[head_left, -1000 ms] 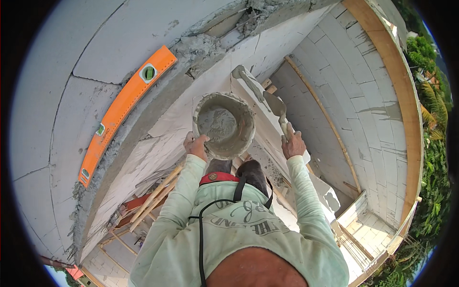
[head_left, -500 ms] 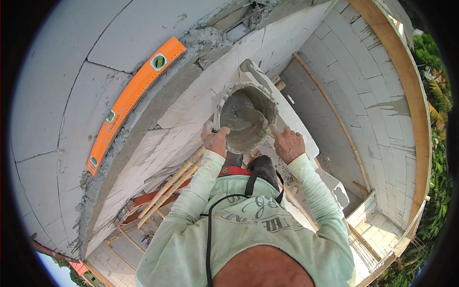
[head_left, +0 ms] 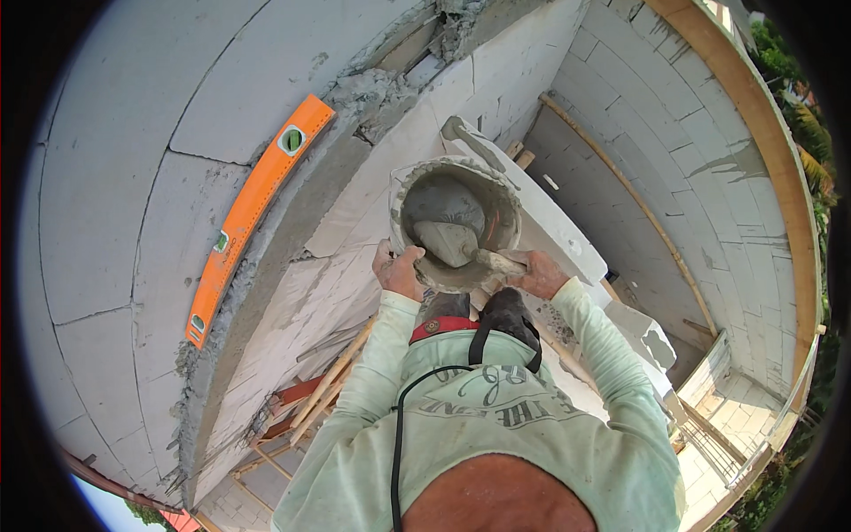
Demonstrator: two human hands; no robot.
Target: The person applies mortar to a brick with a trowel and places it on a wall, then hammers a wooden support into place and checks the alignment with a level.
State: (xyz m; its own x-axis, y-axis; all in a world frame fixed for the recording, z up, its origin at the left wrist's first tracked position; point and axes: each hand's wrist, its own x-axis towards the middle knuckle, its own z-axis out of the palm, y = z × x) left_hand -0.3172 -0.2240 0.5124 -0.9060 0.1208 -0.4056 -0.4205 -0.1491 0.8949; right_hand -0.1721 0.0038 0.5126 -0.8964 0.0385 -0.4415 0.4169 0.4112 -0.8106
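Observation:
A mortar-crusted bucket (head_left: 401, 188) stands in front of my body, its open top facing up at me. My left hand (head_left: 399, 271) is closed on its near left rim. In my right hand (head_left: 539, 274), at the near right rim, is the handle of a trowel (head_left: 448, 243). The trowel's broad blade is inside the bucket, coated with grey mortar. Wet grey mortar (head_left: 443, 202) shows behind the blade. The bucket's underside, and what supports it, are hidden.
An orange spirit level (head_left: 259, 213) lies on pale blocks (head_left: 199, 208) at the left, beside a rough mortar edge (head_left: 253, 257). Right of the bucket is a white block (head_left: 550, 230). A wooden pole (head_left: 625, 208) leans by the right block wall (head_left: 683, 177). Bamboo poles (head_left: 332, 381) stand below left.
The trowel has turned inside the bucket, and its blade and handle show more plainly near the close rim. My right hand has moved slightly down toward me. The left hand keeps its rim grip.

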